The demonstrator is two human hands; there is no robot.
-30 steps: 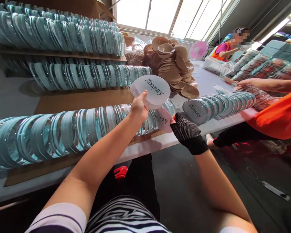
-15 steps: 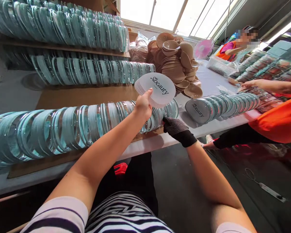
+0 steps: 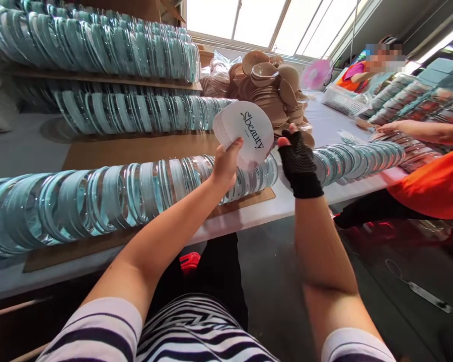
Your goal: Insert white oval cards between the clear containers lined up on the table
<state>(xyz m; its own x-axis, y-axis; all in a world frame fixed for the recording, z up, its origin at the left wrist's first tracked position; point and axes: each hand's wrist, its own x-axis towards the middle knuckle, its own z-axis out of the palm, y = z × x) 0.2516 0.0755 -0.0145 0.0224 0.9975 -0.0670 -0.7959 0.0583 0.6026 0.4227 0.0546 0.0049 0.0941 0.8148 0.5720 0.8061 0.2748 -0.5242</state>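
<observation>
My left hand (image 3: 226, 163) is closed on a stack of white oval cards (image 3: 245, 128), thumb on the front face. The top card reads "Sbeauty" in dark script. My right hand (image 3: 300, 161), in a black fingerless dotted glove, is raised just right of the stack. Its bare thumb and fingertips are slightly apart, and I see nothing held in them. Below the cards runs a long row of clear plastic packages (image 3: 117, 196) with pale bluish bands, lying on brown cardboard (image 3: 98, 151). Printed cards show faintly at the row's right end.
Beige cup-shaped pieces (image 3: 266, 90) are heaped behind my hands. More clear packages (image 3: 136, 50) stand in rows at back left. Another row (image 3: 362, 158) lies to the right, beside a person in orange (image 3: 434, 183). Farther back are a white basket (image 3: 345, 100), a pink fan (image 3: 317, 74) and another person.
My right hand has risen from the right end of the package row to beside the cards. My left hand still holds the stack, now tilted a little more.
</observation>
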